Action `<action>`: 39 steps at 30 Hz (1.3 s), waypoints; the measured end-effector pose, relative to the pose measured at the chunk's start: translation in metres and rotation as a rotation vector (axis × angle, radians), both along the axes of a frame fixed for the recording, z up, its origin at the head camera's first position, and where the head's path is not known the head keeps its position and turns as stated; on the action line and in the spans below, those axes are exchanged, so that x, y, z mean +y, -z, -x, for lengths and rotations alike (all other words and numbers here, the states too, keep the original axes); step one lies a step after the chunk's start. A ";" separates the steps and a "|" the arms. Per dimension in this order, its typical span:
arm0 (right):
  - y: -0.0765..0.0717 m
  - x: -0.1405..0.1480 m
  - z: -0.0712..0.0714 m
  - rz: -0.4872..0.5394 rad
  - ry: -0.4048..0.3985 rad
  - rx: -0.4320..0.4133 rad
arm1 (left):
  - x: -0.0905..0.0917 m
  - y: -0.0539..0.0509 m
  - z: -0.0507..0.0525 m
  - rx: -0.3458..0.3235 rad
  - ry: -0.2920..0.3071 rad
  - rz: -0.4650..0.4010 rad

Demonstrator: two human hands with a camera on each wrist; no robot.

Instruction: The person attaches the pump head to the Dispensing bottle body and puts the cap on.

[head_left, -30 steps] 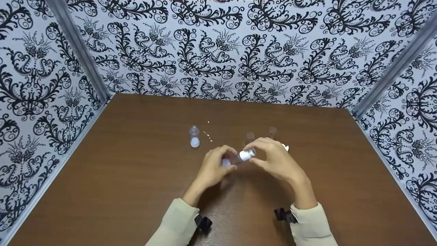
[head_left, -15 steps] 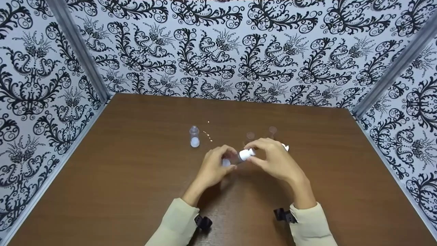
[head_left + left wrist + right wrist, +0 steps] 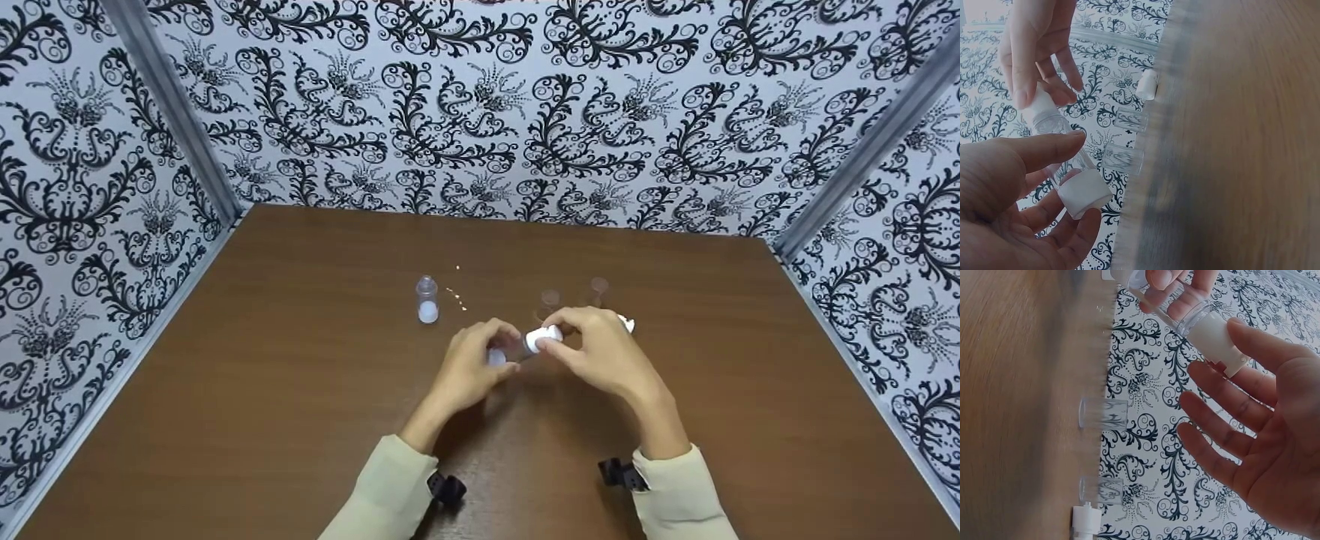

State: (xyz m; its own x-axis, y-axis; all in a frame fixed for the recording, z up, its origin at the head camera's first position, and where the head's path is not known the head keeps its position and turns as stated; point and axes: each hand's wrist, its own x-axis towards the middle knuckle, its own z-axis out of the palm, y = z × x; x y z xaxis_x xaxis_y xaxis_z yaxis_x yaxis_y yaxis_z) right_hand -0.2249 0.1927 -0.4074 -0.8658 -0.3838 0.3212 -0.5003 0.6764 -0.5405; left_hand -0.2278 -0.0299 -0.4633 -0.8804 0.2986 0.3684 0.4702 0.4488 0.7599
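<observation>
Brown wood-look table (image 3: pixel 300 360), broad; far edge meets the black-and-white patterned wall (image 3: pixel 480 45). Grey posts (image 3: pixel 172 112) mark the two far corners. Hands work near the middle, well in from the side edges; wood surface runs wide to left and right of the arms.

Nearest things lie on the far side of the hands. Beyond the left hand (image 3: pixel 469 364): a second bottle (image 3: pixel 427 300), clear with a white base, near but apart; cannot tell if upright. Beside it, a short trail of tiny pale bits (image 3: pixel 464 308). Beyond the right hand (image 3: pixel 611 349): two small clear cups (image 3: pixel 550 298), apart from each other. A white fitting (image 3: pixel 1087 520) sits just beside one cup, partly hidden by the right hand in the head view.

The worked bottle (image 3: pixel 1057 124) lies between the hands, clear of the table, tilted, its white base (image 3: pixel 1085 194) toward the left hand and its white cap (image 3: pixel 1213 336) at the neck, toward the right. Cannot tell how firmly the cap is seated.

Left hand: clamped on the bottle, thumb across the clear body, fingers curled round the far side and by the base. Right hand: thumb and forefinger pinch the cap from either side; other fingers extended, spread, off the bottle. Cream sleeves (image 3: pixel 386 487) at both wrists, each with a black wrist camera (image 3: pixel 448 490) strapped on.
</observation>
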 end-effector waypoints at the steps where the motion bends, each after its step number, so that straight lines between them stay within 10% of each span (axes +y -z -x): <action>1: 0.000 0.000 0.000 0.000 0.002 -0.004 | 0.000 0.000 0.000 0.001 0.000 0.001; 39: -0.004 0.011 -0.001 -0.002 -0.167 0.117 | 0.000 0.000 -0.001 -0.021 -0.018 0.024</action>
